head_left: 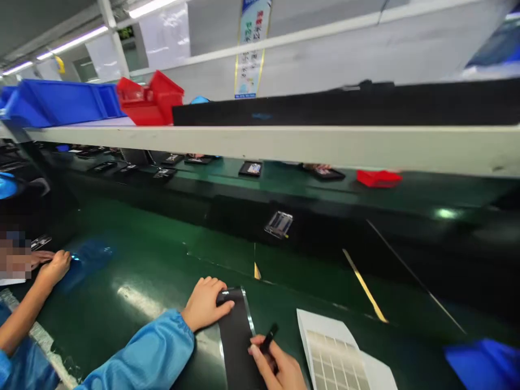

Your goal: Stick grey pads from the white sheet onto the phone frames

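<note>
A long black flat panel (239,346) with shiny edges lies on the green bench in front of me. My left hand (207,304), in a blue sleeve, grips its upper left end, the thumb across the near face. Between the thumb and fingers of my right hand (280,365) is a slim black pen-like tool (270,337), held over the panel's right edge; its exact kind is unclear. Just right of that hand lies a white sheet (303,330) bearing rows of pale rectangular labels (333,355).
A phone-like device (279,224) lies on the dark belt (325,233) ahead. Above runs a shelf (260,143) with blue bins (65,103) and a red bin (152,100). At left, a co-worker's hand (60,265) works over the bench. A blue object (485,363) is at right.
</note>
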Demonstrator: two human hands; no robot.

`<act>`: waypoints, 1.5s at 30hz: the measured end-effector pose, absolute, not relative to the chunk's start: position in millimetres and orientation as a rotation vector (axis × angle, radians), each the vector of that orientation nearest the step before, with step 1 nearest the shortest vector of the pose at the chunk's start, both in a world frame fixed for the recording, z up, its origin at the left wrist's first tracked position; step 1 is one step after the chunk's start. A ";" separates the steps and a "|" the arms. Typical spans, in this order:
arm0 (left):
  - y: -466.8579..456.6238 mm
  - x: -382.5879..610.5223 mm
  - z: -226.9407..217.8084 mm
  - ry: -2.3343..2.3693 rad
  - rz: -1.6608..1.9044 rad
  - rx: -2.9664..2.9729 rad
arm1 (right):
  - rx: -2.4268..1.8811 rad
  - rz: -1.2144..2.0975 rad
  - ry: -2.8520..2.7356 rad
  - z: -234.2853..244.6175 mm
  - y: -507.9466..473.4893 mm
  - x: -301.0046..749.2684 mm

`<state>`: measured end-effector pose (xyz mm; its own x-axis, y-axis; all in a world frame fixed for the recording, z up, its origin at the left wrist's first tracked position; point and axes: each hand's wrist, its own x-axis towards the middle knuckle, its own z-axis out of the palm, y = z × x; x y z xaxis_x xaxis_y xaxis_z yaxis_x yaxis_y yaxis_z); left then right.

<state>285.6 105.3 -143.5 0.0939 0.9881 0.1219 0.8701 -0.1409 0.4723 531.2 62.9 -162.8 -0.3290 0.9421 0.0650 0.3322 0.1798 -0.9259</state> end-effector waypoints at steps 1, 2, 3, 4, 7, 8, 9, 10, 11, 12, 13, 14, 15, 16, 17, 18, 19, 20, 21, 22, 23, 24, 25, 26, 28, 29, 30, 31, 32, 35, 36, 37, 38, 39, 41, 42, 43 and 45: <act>105.7 285.2 -142.2 1.843 0.589 2.104 | -1.194 1.155 -1.774 -162.8 63.2 531.3; 106.2 284.9 -141.6 1.838 0.576 2.112 | -1.186 1.155 -1.764 -161.7 62.8 530.9; 106.6 284.7 -141.5 1.830 0.566 2.119 | -1.173 1.166 -1.766 -160.0 62.0 530.2; 106.5 284.1 -141.9 1.819 0.559 2.124 | -1.160 1.169 -1.767 -158.0 60.9 529.3; 102.9 277.7 -141.9 1.777 0.562 2.124 | -1.142 1.148 -1.754 -154.5 57.8 527.1; 101.2 273.7 -140.0 1.761 0.568 2.122 | -1.144 1.135 -1.746 -154.5 57.0 526.6; 100.4 269.0 -136.5 1.743 0.576 2.124 | -1.147 1.125 -1.739 -154.7 56.3 526.3; 101.7 264.0 -131.1 1.732 0.593 2.128 | -1.153 1.112 -1.731 -155.1 55.8 525.9; 106.2 259.7 -123.9 1.742 0.623 2.126 | -1.156 1.101 -1.726 -155.3 55.4 525.7; 115.0 256.9 -115.4 1.772 0.658 2.117 | -1.156 1.091 -1.725 -155.2 55.1 525.4; 128.8 256.7 -106.2 1.820 0.700 2.099 | -1.155 1.084 -1.728 -154.6 54.9 525.3; 147.7 259.8 -97.2 1.890 0.734 2.064 | -1.152 1.085 -1.736 -153.4 54.8 525.3; 171.2 266.9 -89.2 1.946 0.740 2.035 | -1.146 1.088 -1.744 -151.8 54.7 525.5; 198.1 277.6 -82.9 1.973 0.724 2.025 | -1.139 1.093 -1.752 -149.9 54.8 525.8; 226.9 291.6 -78.9 1.990 0.690 2.019 | -1.132 1.097 -1.760 -147.9 54.9 526.2; 255.9 307.6 -77.1 2.013 0.651 2.005 | -1.129 1.097 -1.769 -146.1 55.0 526.7; 283.4 324.4 -77.3 2.044 0.610 1.983 | -1.129 1.092 -1.782 -144.5 55.1 527.0; 308.0 340.6 -79.1 2.084 0.573 1.946 | -1.133 1.081 -1.800 -143.5 55.1 527.2; 329.0 355.2 -81.8 2.121 0.530 1.898 | -1.139 1.068 -1.822 -143.0 55.1 527.1; 345.9 367.2 -84.8 2.152 0.492 1.849 | -1.149 1.054 -1.844 -143.1 55.1 526.8; 358.7 376.2 -87.8 2.175 0.461 1.803 | -1.164 1.035 -1.865 -143.6 55.0 526.3; 367.8 382.3 -90.3 2.191 0.437 1.761 | -1.179 1.016 -1.886 -144.3 54.9 525.8; 373.8 385.4 -92.0 2.202 0.421 1.723 | -1.198 1.000 -1.905 -144.9 54.7 525.4; 377.5 386.1 -92.8 2.208 0.413 1.688 | -1.214 0.992 -1.918 -145.3 54.6 525.3; 379.9 381.8 -91.6 2.205 0.417 1.619 | -1.226 0.997 -1.925 -144.0 54.2 526.0; 379.0 377.5 -89.9 2.190 0.429 1.585 | -1.222 1.006 -1.918 -142.1 54.0 526.6; 376.8 372.3 -87.7 2.166 0.448 1.553 | -1.218 1.016 -1.905 -139.4 53.9 527.2; 373.1 366.3 -85.2 2.132 0.473 1.522 | -1.217 1.030 -1.894 -135.9 53.8 527.4; 367.8 359.7 -82.4 2.093 0.505 1.492 | -1.220 1.052 -1.889 -131.9 53.9 526.8; 343.5 337.2 -72.2 1.963 0.614 1.419 | -1.267 1.154 -1.903 -118.6 54.3 516.7; 333.5 329.3 -67.8 1.919 0.647 1.404 | -1.282 1.193 -1.909 -114.6 54.5 510.0; 323.3 321.5 -62.7 1.877 0.673 1.393 | -1.295 1.223 -1.910 -111.1 54.6 502.0; 313.4 314.0 -56.8 1.836 0.691 1.383 | -1.301 1.252 -1.913 -108.1 54.6 493.1; 304.2 306.9 -50.2 1.799 0.699 1.374 | -1.304 1.269 -1.908 -105.6 54.1 484.1; 288.8 294.9 -35.4 1.736 0.687 1.355 | -1.317 1.293 -1.890 -101.5 50.2 469.2; 282.6 289.9 -27.7 1.710 0.671 1.349 | -1.321 1.296 -1.875 -99.4 45.7 464.9; 277.2 285.5 -20.0 1.685 0.651 1.346 | -1.313 1.298 -1.858 -97.0 38.9 463.6; 268.8 277.6 -6.2 1.640 0.599 1.346 | -1.235 1.310 -1.828 -90.2 17.8 471.1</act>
<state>277.6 268.8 -6.2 0.0015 0.9420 -0.3355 0.5045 0.2889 0.8136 471.1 17.8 -90.2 -0.4128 0.9086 -0.0638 0.3525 0.0948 -0.9310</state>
